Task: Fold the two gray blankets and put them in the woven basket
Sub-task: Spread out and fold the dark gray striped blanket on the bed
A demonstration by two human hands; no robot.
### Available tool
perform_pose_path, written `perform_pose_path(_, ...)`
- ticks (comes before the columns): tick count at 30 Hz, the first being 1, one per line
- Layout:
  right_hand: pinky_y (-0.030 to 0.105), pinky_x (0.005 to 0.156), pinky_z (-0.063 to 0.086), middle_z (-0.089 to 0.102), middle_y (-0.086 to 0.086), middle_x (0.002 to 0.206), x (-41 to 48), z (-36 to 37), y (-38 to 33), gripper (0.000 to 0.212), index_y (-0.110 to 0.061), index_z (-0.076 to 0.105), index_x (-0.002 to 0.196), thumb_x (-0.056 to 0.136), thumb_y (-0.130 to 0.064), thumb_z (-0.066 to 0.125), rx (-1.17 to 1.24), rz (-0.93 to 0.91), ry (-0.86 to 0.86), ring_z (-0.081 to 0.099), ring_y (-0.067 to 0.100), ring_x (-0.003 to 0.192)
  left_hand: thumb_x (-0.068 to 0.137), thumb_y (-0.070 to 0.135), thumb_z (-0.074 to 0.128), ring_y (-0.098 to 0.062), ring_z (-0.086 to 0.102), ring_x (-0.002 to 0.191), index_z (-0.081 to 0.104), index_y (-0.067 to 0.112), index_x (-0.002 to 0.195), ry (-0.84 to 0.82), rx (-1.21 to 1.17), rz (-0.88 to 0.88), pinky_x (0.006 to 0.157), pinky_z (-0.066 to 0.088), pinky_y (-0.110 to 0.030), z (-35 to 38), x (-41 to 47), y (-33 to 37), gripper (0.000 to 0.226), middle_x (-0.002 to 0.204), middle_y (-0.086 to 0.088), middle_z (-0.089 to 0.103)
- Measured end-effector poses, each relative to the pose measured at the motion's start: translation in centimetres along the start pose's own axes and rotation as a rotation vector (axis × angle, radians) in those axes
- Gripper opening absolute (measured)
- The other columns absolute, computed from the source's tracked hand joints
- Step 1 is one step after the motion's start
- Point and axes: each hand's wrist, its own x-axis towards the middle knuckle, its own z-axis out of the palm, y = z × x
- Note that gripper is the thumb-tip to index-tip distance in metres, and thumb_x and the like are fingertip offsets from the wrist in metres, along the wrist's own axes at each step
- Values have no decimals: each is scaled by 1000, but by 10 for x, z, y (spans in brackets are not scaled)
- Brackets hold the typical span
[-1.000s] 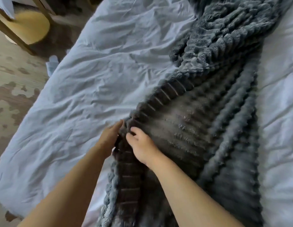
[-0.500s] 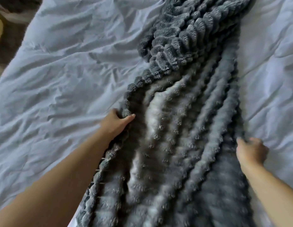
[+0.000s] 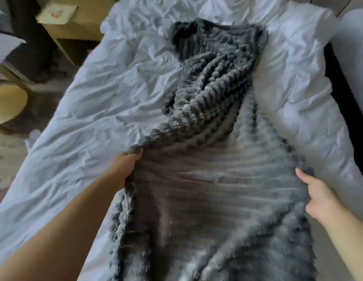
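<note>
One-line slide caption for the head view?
Head view: left hand and right hand grip opposite edges of the gray blanket lying on a rumpled white bed sheet.

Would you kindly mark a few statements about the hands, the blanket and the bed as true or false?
1. The left hand grips the left edge of the gray blanket. True.
2. The right hand rests flat on the white sheet, apart from the blanket. False: it holds the blanket's right edge.
3. The blanket is folded into a neat square. False: it lies stretched out lengthwise, bunched at the far end.
4. The blanket lies on the white sheet. True.
</note>
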Motion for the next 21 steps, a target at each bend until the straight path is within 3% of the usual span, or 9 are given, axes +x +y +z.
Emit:
perform_pose_path(2,17,71,54,71,-7,107,-41,-27,-8,60,-16,58,129,88,-59,48,219,-112,26,66,-8,66,92,17,61,-16,61,38,61,12,79,132,-138,51,37,48,-24,-29,-23,12,14,56,-7,66)
perform_pose_path(3,12,75,52,69,-13,113,-62,-37,-8,58,-16,57,131,91,-56,44,331,-130,14,65,-8,77,92,13,59,-18,60,39,59,12,78,166,-154,71,41,48,-24,-40,-36,15,14,62,-11,63)
perform_pose_path(5,25,77,57,68,-7,116,-87,-56,0,31,-18,68,116,99,-34,47,428,-140,74,69,8,87,93,17,58,-24,54,50,57,12,81,143,-113,70,51,45,-28,-50,-67,19,13,76,-15,55)
perform_pose_path(7,31,57,59,75,4,89,-115,-53,9,35,-12,78,85,97,-26,48,413,-81,-93,73,18,70,93,24,59,-25,54,62,59,9,84,1,-97,10,61,47,-34,-53,-96,24,18,82,-16,58)
perform_pose_path(8,35,56,58,75,8,80,-126,-51,9,36,-11,78,81,95,-28,50,327,-81,-113,73,22,66,92,28,60,-26,59,66,62,8,86,-93,-85,-35,67,50,-35,-54,-109,30,21,83,-16,64)
perform_pose_path(10,40,64,58,74,12,76,-148,-51,-5,33,-13,77,81,89,-36,55,172,-103,-166,72,28,68,90,34,62,-26,68,70,67,8,93,-243,-59,-57,68,57,-35,-57,-129,51,28,87,-16,73)
perform_pose_path(12,42,60,59,75,13,81,-165,-58,-28,38,-14,79,75,90,-38,54,238,-207,-206,72,29,69,89,40,61,-24,70,70,69,12,97,-291,-190,36,62,58,-33,-63,-140,72,30,85,-13,74)
perform_pose_path(17,48,66,58,69,8,113,-175,-93,-33,37,-15,66,121,90,-27,50,695,-399,-201,71,26,90,99,33,46,-22,61,71,54,17,112,-135,-426,92,66,48,-38,-72,-148,68,22,84,-10,63)
perform_pose_path(21,51,57,57,74,21,90,-177,-95,-5,38,-6,79,76,76,-39,60,324,-182,-277,72,37,75,101,23,46,-24,67,50,54,9,108,-198,-83,-85,51,56,-35,-76,-153,40,19,71,-17,69)
